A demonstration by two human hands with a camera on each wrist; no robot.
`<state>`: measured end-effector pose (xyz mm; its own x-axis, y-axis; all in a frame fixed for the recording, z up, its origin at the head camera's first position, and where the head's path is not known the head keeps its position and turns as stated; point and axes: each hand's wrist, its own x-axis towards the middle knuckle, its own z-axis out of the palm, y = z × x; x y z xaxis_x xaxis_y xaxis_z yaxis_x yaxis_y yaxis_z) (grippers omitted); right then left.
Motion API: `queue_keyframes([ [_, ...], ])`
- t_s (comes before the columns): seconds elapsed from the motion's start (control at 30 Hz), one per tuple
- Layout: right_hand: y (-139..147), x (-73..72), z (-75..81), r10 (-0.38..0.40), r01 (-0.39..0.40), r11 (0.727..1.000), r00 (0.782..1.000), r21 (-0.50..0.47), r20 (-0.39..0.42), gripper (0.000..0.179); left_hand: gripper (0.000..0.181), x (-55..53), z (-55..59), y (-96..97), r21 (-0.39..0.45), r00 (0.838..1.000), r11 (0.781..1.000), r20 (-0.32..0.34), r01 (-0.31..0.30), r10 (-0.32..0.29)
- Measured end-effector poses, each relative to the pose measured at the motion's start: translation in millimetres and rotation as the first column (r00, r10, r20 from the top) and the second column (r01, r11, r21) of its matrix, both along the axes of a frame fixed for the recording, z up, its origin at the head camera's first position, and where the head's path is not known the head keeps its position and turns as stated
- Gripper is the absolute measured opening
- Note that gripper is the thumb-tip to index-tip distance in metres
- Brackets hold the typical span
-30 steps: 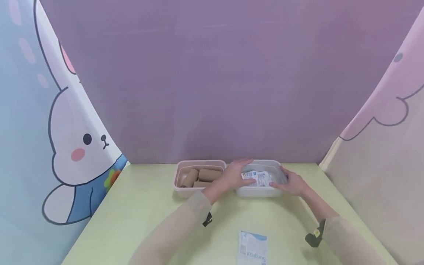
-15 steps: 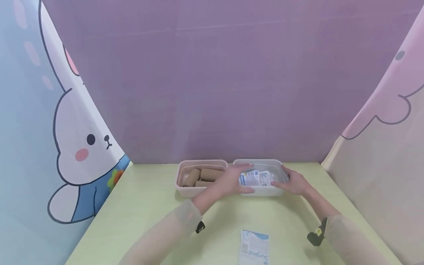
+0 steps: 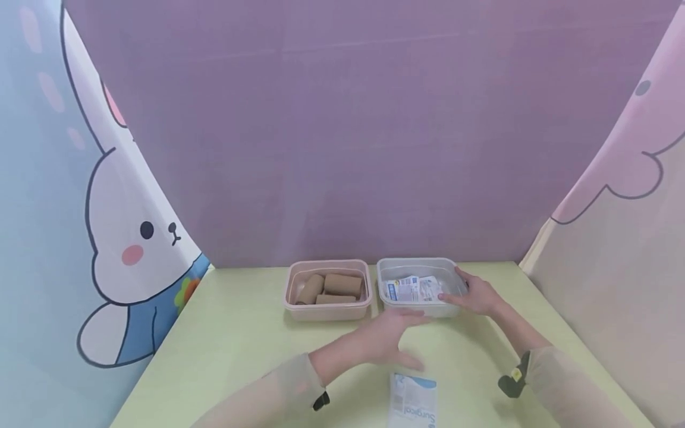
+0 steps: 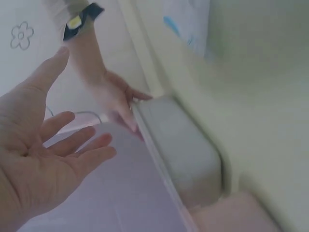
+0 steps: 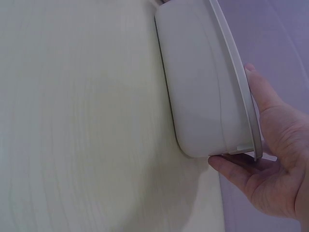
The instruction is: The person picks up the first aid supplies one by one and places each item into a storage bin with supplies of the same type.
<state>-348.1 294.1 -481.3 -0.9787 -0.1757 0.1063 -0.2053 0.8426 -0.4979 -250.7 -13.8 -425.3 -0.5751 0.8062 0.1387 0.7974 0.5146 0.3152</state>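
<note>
My right hand [image 3: 478,295] holds the right end of a pale grey plastic box [image 3: 420,310], thumb at the rim and fingers against the outer end wall, as the right wrist view shows. Inside the box lie small white packets [image 3: 412,289] with blue print. My left hand [image 3: 386,337] hovers in front of the box, fingers spread and holding nothing. Just below its thumb, flat on the table, is a white and blue packet [image 3: 413,401] printed "Surgical", its lettering upside down in the head view. The left wrist view shows the open left palm [image 4: 38,179] facing the box.
Left of the grey box stands a pink plastic box [image 3: 327,313] with several brown rolls [image 3: 342,285] in it. Both boxes sit at the back of the pale green table [image 3: 230,333], close to a purple cloth wall [image 3: 342,131]. Printed cloths hang at both sides.
My left hand has left the grey box's left side and come toward me, above the "Surgical" packet. The right hand has stayed on the box's right end.
</note>
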Motion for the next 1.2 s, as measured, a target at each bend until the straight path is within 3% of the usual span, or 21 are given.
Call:
queue_keyframes([
  [0.13,0.6,0.9,0.6,0.006,-0.006,1.0,1.0,-0.005,0.017,0.11,0.086,7.6,-14.6,1.0,-0.016,0.999,1.0,0.042,0.016,-0.015],
  [0.37,0.3,1.9,-1.2,-0.001,0.002,1.0,1.0,-0.007,0.031,0.11,0.091,17.0,-37.7,3.0,-0.121,0.995,0.988,0.036,0.097,-0.093],
  [0.57,-0.5,3.9,-1.3,0.0,0.0,1.0,1.0,-0.004,0.019,0.109,0.094,25.7,-52.7,5.0,-0.172,0.994,0.981,0.07,0.089,-0.078],
  [0.7,1.7,2.7,-2.8,0.002,-0.002,1.0,1.0,-0.001,0.012,0.109,0.096,32.6,-59.3,7.4,-0.227,0.997,0.971,0.018,0.078,-0.076],
  [0.8,3.5,1.6,-3.6,-0.001,0.001,1.0,1.0,0.005,0.017,0.11,0.096,35.5,-63.7,8.8,-0.281,0.992,0.955,-0.053,0.096,-0.115],
  [0.93,3.1,1.0,-3.1,-0.002,0.002,1.0,1.0,0.01,0.015,0.109,0.096,36.0,-67.1,10.2,-0.334,0.982,0.935,-0.1,0.118,-0.16],
  [1.2,0.3,0.6,0.3,0.005,-0.005,1.0,1.0,0.013,-0.003,0.109,0.094,32.3,-73.9,10.8,-0.349,0.977,0.927,-0.105,0.14,-0.187],
])
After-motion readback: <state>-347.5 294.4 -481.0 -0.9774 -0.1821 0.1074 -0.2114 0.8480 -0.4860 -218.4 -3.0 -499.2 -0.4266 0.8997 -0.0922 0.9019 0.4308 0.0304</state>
